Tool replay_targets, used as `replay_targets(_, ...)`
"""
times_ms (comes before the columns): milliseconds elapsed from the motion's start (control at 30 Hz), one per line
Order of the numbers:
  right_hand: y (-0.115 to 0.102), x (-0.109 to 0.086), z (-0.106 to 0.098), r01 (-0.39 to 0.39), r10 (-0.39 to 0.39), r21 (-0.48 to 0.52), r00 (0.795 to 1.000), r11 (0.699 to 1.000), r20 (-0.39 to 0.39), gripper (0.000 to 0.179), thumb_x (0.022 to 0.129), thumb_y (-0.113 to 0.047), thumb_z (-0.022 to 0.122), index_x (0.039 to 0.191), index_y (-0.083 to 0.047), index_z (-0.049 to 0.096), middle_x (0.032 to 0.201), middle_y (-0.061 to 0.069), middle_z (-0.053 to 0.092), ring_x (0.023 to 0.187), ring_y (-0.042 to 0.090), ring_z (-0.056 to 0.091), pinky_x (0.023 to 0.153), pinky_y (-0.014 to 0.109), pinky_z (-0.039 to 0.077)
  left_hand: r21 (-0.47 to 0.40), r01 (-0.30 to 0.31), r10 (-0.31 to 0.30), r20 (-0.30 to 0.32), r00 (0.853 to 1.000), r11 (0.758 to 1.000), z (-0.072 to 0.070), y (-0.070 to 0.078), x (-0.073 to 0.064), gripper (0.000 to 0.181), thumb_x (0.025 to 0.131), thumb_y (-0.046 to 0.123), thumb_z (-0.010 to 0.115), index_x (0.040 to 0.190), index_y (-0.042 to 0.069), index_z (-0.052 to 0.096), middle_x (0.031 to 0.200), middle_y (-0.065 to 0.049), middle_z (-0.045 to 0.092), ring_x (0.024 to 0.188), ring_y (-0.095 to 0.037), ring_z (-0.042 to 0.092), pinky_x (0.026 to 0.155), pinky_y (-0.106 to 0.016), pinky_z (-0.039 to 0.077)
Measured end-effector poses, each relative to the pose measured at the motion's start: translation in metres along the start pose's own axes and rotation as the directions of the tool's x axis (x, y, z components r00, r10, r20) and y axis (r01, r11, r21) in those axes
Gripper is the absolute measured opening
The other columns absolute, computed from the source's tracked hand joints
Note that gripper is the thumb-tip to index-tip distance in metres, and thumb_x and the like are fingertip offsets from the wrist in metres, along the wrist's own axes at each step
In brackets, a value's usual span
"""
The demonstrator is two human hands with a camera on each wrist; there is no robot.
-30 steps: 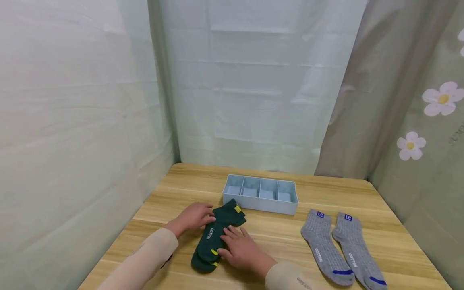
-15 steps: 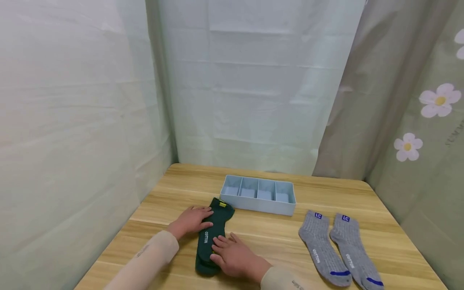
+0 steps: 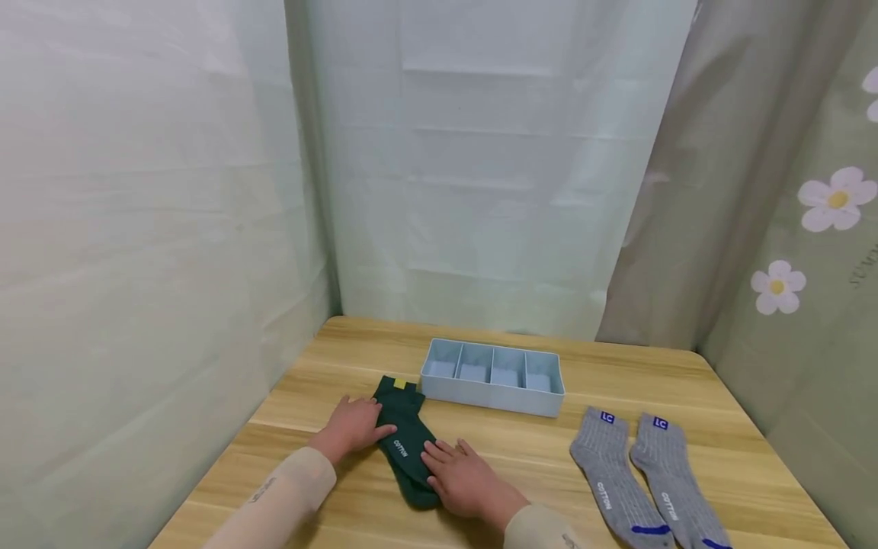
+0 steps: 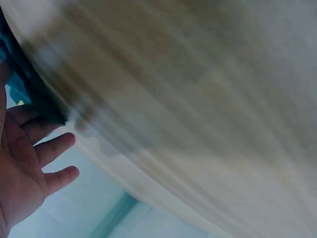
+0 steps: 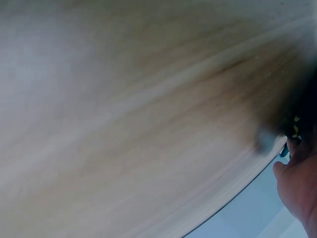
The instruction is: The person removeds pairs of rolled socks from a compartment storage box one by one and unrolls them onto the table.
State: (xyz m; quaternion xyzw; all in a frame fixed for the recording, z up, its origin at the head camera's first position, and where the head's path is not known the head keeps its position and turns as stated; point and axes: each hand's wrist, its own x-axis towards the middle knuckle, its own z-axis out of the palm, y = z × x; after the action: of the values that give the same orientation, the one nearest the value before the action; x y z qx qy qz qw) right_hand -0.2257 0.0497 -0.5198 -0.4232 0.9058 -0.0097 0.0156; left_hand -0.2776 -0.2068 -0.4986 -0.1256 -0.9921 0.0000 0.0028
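Observation:
A pair of dark green socks, stacked one on the other, lies flat on the table with the yellow-tabbed cuffs toward the back and the toes toward the front right. My left hand rests along their left edge, near the ankle part. Its fingers spread out straight in the left wrist view, beside dark green cloth. On the toe side, my right hand touches the right edge with extended fingers. In the right wrist view only part of the right hand shows at the edge, its fingertips hidden.
A pale blue box with several compartments stands behind the socks, near the cuffs. Two grey socks with blue marks lie side by side on the wooden table at right. Curtains hang at the back and sides.
The green socks have turned: their cuffs swung left, away from the box, and their toes swung right. The left hand shifted slightly left, staying on them. The box and grey socks stay put.

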Motion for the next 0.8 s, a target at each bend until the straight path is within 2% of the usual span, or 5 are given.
replay_targets(167,-0.002,-0.003,0.000,0.003,-0.003,0.025,1.000,1.000,-0.007,0.047,0.107,-0.036,0.041,0.149,-0.016,0.048,0.155,-0.002,0.040,0.144,0.017,0.033,0.114,0.047,0.030,0.053,0.017,-0.014,-0.055,0.998,0.998,-0.003,0.006,0.004,0.054,0.091,0.053,0.064,0.087,-0.001,0.070,0.085,-0.016,0.067,0.083,-0.033,0.065,0.091,-0.058,0.046)
replay_targets(300,-0.005,-0.004,-0.003,0.030,-0.029,0.048,0.999,0.998,-0.023,0.048,0.107,-0.038,0.040,0.148,-0.015,0.049,0.154,-0.001,0.042,0.144,0.017,0.034,0.114,0.046,0.031,-0.007,-0.062,0.061,-0.105,0.993,0.998,-0.001,0.008,0.008,0.047,0.095,0.043,0.064,0.108,-0.002,0.070,0.113,-0.022,0.065,0.109,-0.038,0.061,0.097,-0.053,0.046)
replay_targets(433,-0.008,-0.004,-0.006,0.052,-0.051,0.052,0.998,0.997,-0.026,0.049,0.107,-0.040,0.038,0.148,-0.015,0.049,0.153,0.000,0.043,0.143,0.017,0.035,0.113,0.046,0.032,-0.145,-0.091,0.094,0.011,0.996,0.985,0.004,0.007,0.010,0.059,0.099,0.042,0.057,0.140,0.000,0.053,0.148,-0.026,0.043,0.137,-0.042,0.040,0.110,-0.055,0.034)
replay_targets(633,-0.011,0.001,-0.006,0.021,-0.021,-0.001,0.999,1.000,-0.030,0.048,0.107,-0.038,0.041,0.148,-0.015,0.048,0.153,0.000,0.044,0.143,0.016,0.036,0.114,0.044,0.031,-0.161,0.060,-0.045,0.096,0.994,0.985,0.003,0.002,0.015,0.069,0.100,0.049,0.052,0.147,-0.002,0.044,0.154,-0.028,0.032,0.140,-0.047,0.032,0.106,-0.066,0.031)
replay_targets(800,-0.011,0.006,-0.005,-0.016,0.015,-0.018,0.999,1.000,-0.031,0.048,0.107,-0.038,0.040,0.148,-0.014,0.048,0.153,0.001,0.043,0.141,0.017,0.038,0.113,0.045,0.033,-0.201,0.069,-0.037,0.160,0.986,0.977,-0.002,-0.006,0.032,0.073,0.100,0.051,0.048,0.152,0.001,0.036,0.159,-0.026,0.023,0.144,-0.046,0.023,0.108,-0.069,0.023)
